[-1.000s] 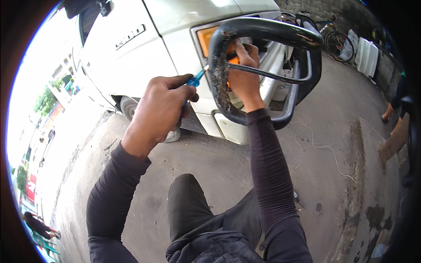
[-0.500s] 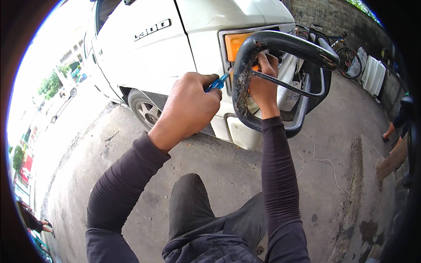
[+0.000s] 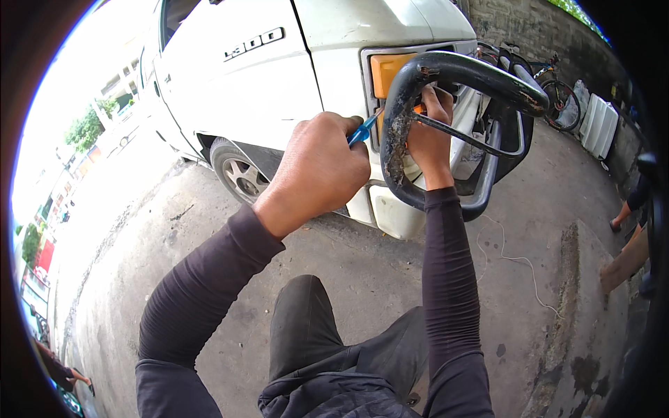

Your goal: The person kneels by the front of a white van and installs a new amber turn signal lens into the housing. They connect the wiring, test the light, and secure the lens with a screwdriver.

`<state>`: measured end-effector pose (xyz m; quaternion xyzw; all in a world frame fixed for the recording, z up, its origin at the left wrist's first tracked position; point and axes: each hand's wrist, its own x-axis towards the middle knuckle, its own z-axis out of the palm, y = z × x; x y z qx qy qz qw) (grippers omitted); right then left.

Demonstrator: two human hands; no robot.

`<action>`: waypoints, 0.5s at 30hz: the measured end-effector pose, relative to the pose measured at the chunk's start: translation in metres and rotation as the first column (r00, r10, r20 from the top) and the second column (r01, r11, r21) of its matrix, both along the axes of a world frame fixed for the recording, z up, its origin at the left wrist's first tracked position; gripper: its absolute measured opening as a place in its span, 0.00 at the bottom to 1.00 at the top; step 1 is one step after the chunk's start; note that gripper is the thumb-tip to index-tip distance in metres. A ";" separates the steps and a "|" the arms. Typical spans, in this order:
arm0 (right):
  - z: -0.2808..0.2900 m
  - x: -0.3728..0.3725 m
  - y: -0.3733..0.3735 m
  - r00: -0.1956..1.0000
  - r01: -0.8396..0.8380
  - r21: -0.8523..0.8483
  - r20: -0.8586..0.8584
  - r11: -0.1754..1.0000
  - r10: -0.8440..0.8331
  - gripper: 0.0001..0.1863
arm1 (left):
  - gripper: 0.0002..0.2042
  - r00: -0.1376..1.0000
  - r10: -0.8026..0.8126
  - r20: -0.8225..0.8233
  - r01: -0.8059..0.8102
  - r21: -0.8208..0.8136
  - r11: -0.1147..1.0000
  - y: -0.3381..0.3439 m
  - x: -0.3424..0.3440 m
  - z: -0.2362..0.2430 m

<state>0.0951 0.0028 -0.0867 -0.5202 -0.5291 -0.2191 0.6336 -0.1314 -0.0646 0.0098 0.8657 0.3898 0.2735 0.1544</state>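
Observation:
My left hand (image 3: 320,167) is wrapped round a blue-handled screwdriver (image 3: 364,131), its tip at the amber side lamp (image 3: 392,75) and its housing on the corner of a white van (image 3: 272,83). My right hand (image 3: 428,146) reaches behind the rusty black tubular guard (image 3: 481,69) to the lamp area. Its fingers are bent beside an orange piece; what they hold, if anything, is partly hidden by the guard.
Bicycles (image 3: 561,104) and white panels (image 3: 597,127) stand along a block wall at the right. A thin white cord (image 3: 529,268) lies on the concrete ground. Another person's leg (image 3: 620,216) shows at the right edge, another at the lower left.
The view has shifted, so the van sits further right and lower. My left hand with the screwdriver has moved rightward in view along with the lamp; my right hand stays behind the guard.

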 end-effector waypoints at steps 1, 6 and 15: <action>0.000 0.000 0.000 1.000 -0.002 0.001 -0.013 1.000 0.002 0.39 | 0.21 1.000 0.006 -0.023 -0.006 -0.005 1.000 0.000 0.000 0.000; 0.001 -0.002 -0.002 0.999 -0.004 -0.008 -0.035 1.000 0.004 0.39 | 0.22 0.999 -0.032 0.016 0.031 0.054 0.998 0.003 -0.003 -0.001; 0.005 -0.003 -0.008 0.994 -0.041 -0.055 -0.102 0.998 0.035 0.40 | 0.24 0.955 0.019 0.295 0.122 -0.451 0.884 0.006 -0.085 -0.038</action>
